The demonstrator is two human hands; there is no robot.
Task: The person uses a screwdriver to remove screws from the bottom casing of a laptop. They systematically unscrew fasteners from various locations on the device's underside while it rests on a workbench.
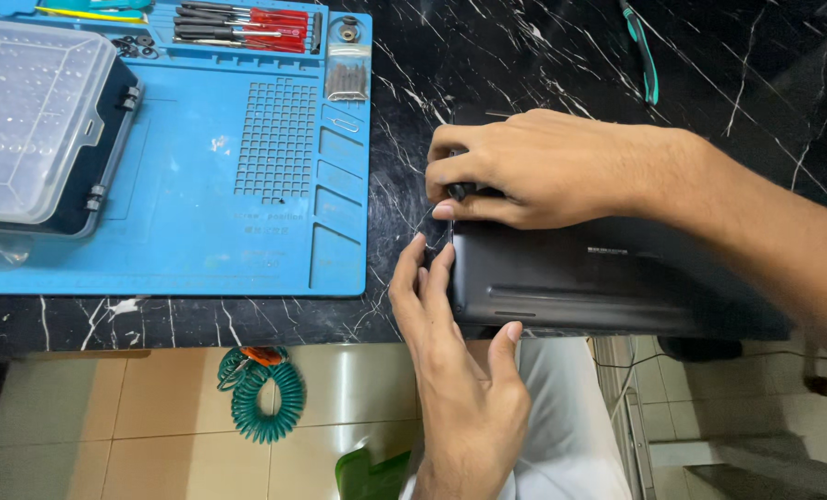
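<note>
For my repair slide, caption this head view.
Right hand holds a screwdriver on an upturned laptop; left hand steadies its edge.

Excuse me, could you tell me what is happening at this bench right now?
A person is working on a black laptop lying bottom-up on a black marble table. The right hand grips a small dark tool handle, pressed against the laptop's left edge. The left hand braces the same corner, fingers flat along the edge. To the left lies a blue repair mat with a clear plastic parts case and a red-handled screwdriver set.
</note>
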